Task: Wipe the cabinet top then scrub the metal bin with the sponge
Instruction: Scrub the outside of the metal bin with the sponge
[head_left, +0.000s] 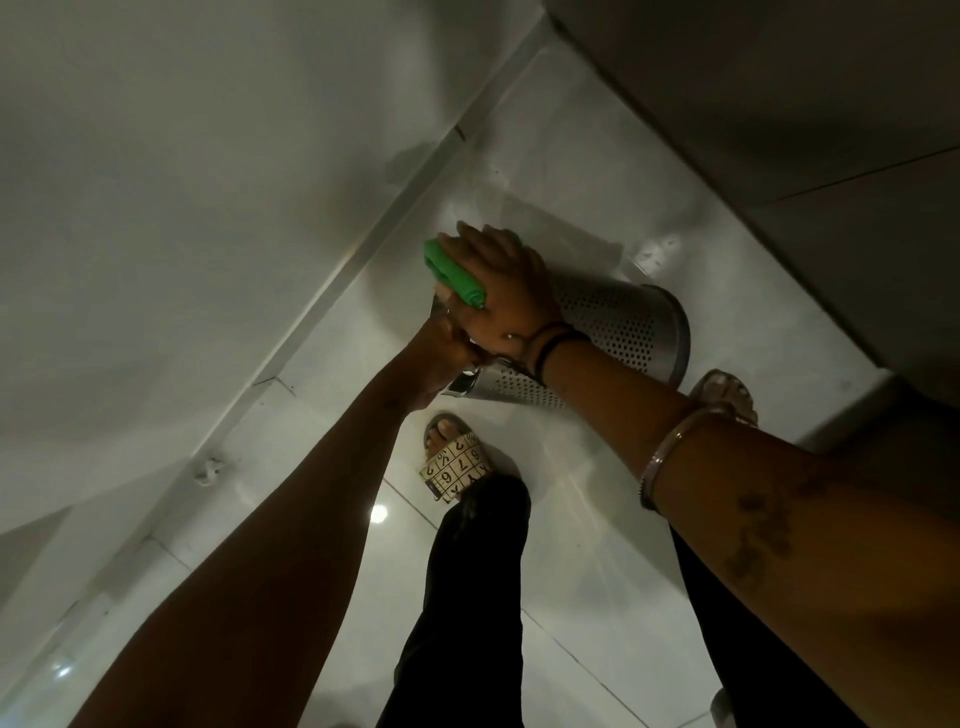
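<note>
A perforated metal bin (623, 327) is held tilted above the white tiled floor, its base toward the right. My left hand (447, 358) grips the bin's shiny rim at the lower left. My right hand (504, 280) lies over the bin's upper side and presses a green sponge (452, 273) against it. Most of the bin's rim and opening is hidden behind the two hands.
A white wall (182, 208) with a skirting runs along the left. A grey cabinet side (805, 130) stands at the right. My feet in sandals (457, 462) and dark trousers are on the glossy floor tiles (597, 545) directly below the bin.
</note>
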